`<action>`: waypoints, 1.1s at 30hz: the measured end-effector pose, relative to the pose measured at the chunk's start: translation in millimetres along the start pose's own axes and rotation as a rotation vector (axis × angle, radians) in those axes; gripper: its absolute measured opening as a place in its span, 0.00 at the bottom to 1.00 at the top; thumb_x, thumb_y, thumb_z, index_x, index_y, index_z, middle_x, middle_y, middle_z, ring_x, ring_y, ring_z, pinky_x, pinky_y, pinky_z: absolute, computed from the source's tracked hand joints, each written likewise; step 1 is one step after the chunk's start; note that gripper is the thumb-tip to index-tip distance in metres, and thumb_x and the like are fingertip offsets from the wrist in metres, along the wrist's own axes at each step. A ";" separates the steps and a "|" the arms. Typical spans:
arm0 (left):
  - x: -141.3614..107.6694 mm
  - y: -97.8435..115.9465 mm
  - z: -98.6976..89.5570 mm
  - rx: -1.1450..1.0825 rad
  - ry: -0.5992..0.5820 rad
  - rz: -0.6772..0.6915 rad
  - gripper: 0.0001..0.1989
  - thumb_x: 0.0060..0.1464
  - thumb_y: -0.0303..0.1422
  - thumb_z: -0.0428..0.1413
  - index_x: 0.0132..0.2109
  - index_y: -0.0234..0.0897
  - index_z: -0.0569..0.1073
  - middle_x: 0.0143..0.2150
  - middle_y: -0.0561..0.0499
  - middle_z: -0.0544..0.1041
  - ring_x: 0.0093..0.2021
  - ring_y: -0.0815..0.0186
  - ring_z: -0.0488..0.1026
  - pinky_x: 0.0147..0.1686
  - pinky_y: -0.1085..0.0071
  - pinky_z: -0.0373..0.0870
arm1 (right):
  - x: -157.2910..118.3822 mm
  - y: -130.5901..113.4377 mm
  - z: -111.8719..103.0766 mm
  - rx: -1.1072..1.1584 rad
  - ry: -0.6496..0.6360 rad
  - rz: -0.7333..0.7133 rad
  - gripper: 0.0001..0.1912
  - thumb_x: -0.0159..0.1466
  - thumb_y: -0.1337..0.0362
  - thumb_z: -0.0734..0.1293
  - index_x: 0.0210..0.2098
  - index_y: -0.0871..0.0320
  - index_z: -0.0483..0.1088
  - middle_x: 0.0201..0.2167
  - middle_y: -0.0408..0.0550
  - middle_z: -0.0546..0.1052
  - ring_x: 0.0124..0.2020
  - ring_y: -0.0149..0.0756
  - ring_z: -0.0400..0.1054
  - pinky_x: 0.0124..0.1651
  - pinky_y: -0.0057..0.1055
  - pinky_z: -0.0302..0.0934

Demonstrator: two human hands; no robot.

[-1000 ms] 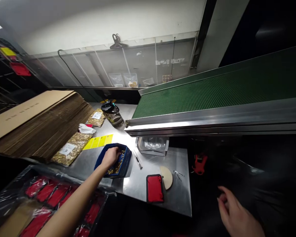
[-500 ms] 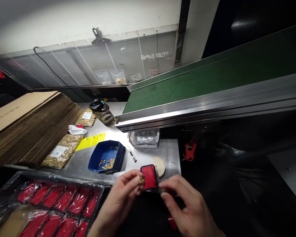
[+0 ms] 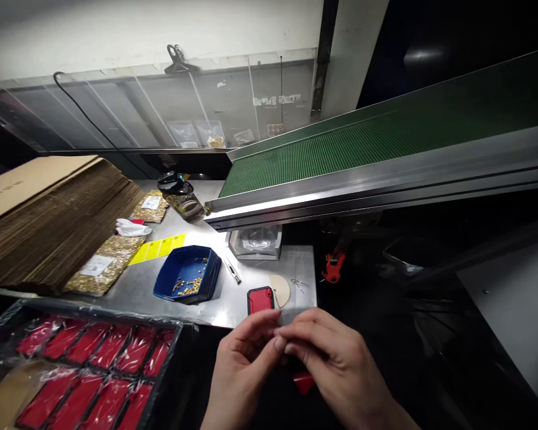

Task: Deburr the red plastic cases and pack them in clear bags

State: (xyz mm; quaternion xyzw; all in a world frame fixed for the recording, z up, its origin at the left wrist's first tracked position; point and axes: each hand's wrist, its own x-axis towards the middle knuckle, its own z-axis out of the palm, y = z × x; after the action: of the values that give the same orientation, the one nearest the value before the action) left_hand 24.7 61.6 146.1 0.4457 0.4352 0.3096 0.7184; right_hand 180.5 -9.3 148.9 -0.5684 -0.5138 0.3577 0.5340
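Note:
My left hand and my right hand meet at the fingertips in front of the bench. Thumbs and fingers of both are pinched close together, and whatever sits between them is hidden now. Small brass-coloured parts showed in the left fingers a moment earlier. Just beyond lies a red and black case, partly covered by the left fingers. Beside it rests a pale round disc. A blue bin holds loose brass-coloured parts. Below the right hand shows a red thing, mostly hidden.
A plastic-lined tray of red and black cases stands at lower left. Behind it are stacked cardboard, bags of brass parts and a jug. A slim metal tool lies mid-bench. A green conveyor rises rightward.
My hands have come together, the right moving left until its fingertips meet the left's. The brass-coloured parts in the left fingers have gone out of sight. The view has shifted slightly.

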 end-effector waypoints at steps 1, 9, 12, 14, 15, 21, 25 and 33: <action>-3.1 2.0 5.0 -0.007 0.014 0.017 0.20 0.49 0.36 0.72 0.49 0.39 0.82 0.36 0.47 0.84 0.36 0.63 0.80 0.37 0.74 0.78 | -0.8 -0.9 -1.0 0.023 0.005 0.079 0.09 0.69 0.66 0.68 0.45 0.50 0.81 0.40 0.45 0.79 0.40 0.34 0.76 0.42 0.27 0.73; -17.5 -1.8 20.5 0.013 -0.013 0.127 0.15 0.52 0.33 0.70 0.48 0.41 0.84 0.33 0.50 0.83 0.32 0.67 0.78 0.34 0.77 0.76 | -7.5 2.3 -8.9 0.323 0.018 0.315 0.02 0.63 0.63 0.75 0.33 0.52 0.80 0.34 0.42 0.76 0.36 0.33 0.73 0.40 0.27 0.68; -18.8 -3.9 20.4 -0.010 0.017 0.127 0.13 0.50 0.32 0.71 0.44 0.39 0.84 0.34 0.49 0.83 0.35 0.65 0.79 0.36 0.77 0.77 | -9.6 6.0 -6.8 0.380 0.030 0.292 0.02 0.62 0.62 0.76 0.33 0.51 0.81 0.33 0.42 0.76 0.36 0.33 0.72 0.39 0.26 0.66; -18.6 -5.1 20.3 -0.031 0.003 0.115 0.12 0.49 0.32 0.72 0.42 0.39 0.84 0.33 0.49 0.83 0.34 0.64 0.80 0.35 0.76 0.77 | -10.1 8.4 -4.6 0.414 0.041 0.287 0.02 0.62 0.60 0.77 0.34 0.50 0.81 0.32 0.42 0.75 0.35 0.32 0.71 0.37 0.26 0.66; -18.4 -5.8 20.5 -0.039 -0.005 0.110 0.11 0.49 0.31 0.72 0.41 0.39 0.84 0.33 0.49 0.83 0.34 0.64 0.80 0.35 0.76 0.78 | -10.2 9.6 -3.5 0.421 0.049 0.286 0.03 0.62 0.59 0.76 0.34 0.50 0.82 0.32 0.43 0.75 0.34 0.32 0.71 0.36 0.27 0.65; -15.0 -9.1 27.3 -0.091 0.095 0.130 0.07 0.51 0.33 0.71 0.37 0.37 0.83 0.33 0.50 0.82 0.32 0.68 0.78 0.35 0.79 0.75 | -13.8 17.9 -0.1 0.337 0.128 0.215 0.06 0.67 0.57 0.72 0.38 0.48 0.83 0.32 0.44 0.77 0.33 0.33 0.73 0.35 0.27 0.67; -9.0 -9.0 29.5 -0.156 0.027 -0.013 0.14 0.51 0.37 0.72 0.42 0.36 0.79 0.30 0.50 0.82 0.27 0.69 0.76 0.30 0.79 0.73 | -15.8 25.4 -4.1 0.176 0.138 -0.008 0.07 0.68 0.63 0.72 0.42 0.45 0.82 0.34 0.43 0.76 0.33 0.32 0.74 0.34 0.26 0.69; 1.4 -14.0 44.7 -0.133 0.104 -0.047 0.29 0.39 0.41 0.76 0.47 0.37 0.76 0.26 0.52 0.81 0.25 0.65 0.76 0.30 0.74 0.76 | -3.7 29.0 -34.3 -0.348 0.099 -0.325 0.07 0.70 0.64 0.69 0.44 0.53 0.80 0.33 0.46 0.79 0.35 0.34 0.73 0.37 0.31 0.67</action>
State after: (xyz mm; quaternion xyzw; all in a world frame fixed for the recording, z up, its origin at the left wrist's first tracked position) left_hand 66.3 40.4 142.9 0.3702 0.4607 0.3434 0.7299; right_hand 218.3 -18.2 126.1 -0.5787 -0.6253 0.1448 0.5031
